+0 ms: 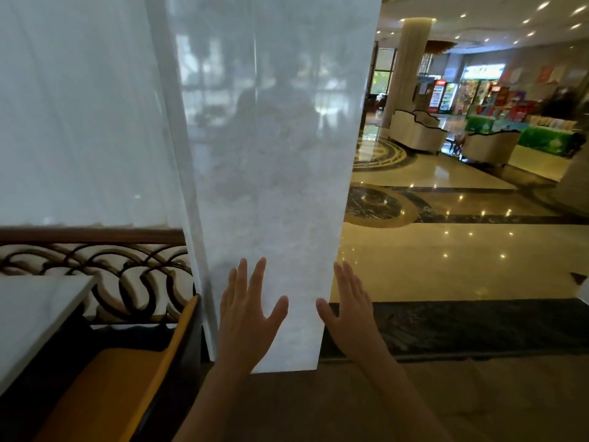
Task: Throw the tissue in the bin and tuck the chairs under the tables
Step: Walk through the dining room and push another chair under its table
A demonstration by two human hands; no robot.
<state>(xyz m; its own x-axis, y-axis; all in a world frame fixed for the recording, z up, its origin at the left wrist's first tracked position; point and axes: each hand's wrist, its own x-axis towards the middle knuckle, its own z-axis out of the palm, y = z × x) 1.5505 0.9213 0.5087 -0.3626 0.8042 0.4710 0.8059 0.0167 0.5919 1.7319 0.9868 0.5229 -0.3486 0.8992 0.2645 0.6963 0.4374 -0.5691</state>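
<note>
My left hand [247, 309] and my right hand [349, 309] are raised side by side in front of me, fingers straight and spread, holding nothing. A yellow chair [127, 378] with a dark back stands at the lower left, its seat next to a white table [38, 311]. No tissue and no bin show in this view.
A white marble pillar [274, 154] rises straight ahead behind my hands. A dark wooden scrollwork railing [95, 266] with a sheer curtain above runs along the left. To the right spreads a polished lobby floor [446, 256] with a dark mat, white sofas and shop displays beyond.
</note>
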